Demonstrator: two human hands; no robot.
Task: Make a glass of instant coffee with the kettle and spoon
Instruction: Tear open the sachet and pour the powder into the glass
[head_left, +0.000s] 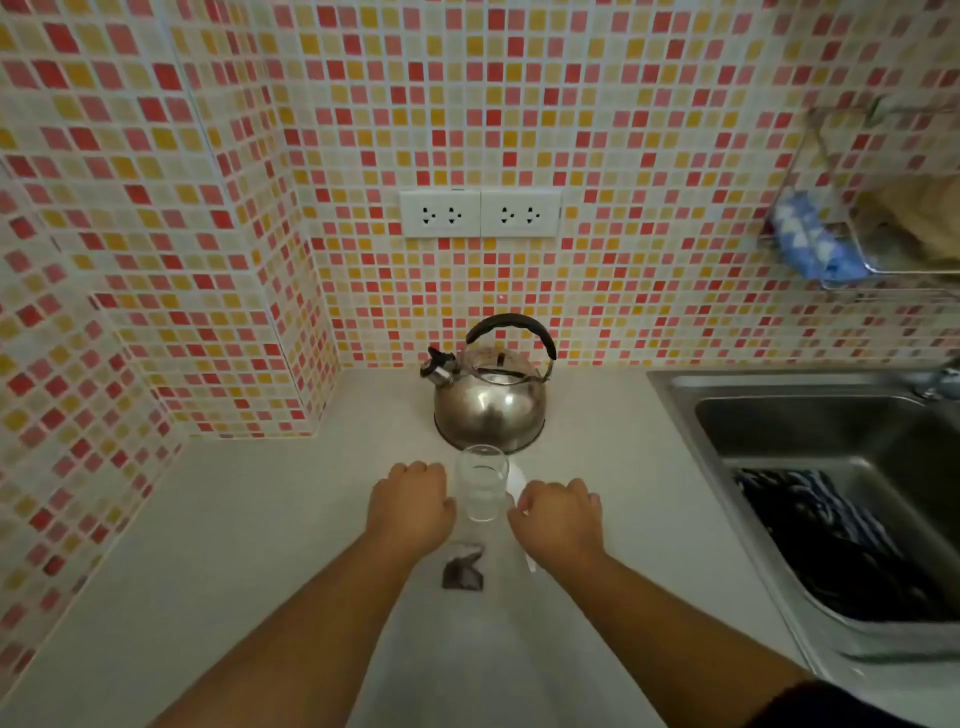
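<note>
A clear empty glass (482, 483) stands upright on the white counter (249, 525), just in front of a steel kettle (491, 400) with a black handle. My left hand (410, 506) rests on the counter to the left of the glass, fingers curled, holding nothing. To the right of the glass lies my right hand (561, 514), also curled and empty. A white plastic spoon (519, 483) lies beside the glass, largely hidden under my right hand. A small clear packet of dark coffee powder (464, 569) lies between my wrists.
A steel sink (810, 415) with a dark patterned cloth (841, 545) in it is sunk into the counter at the right. Tiled walls close off the back and left. Two wall sockets (480, 213) sit above the kettle. A wire rack (857, 244) hangs at the upper right.
</note>
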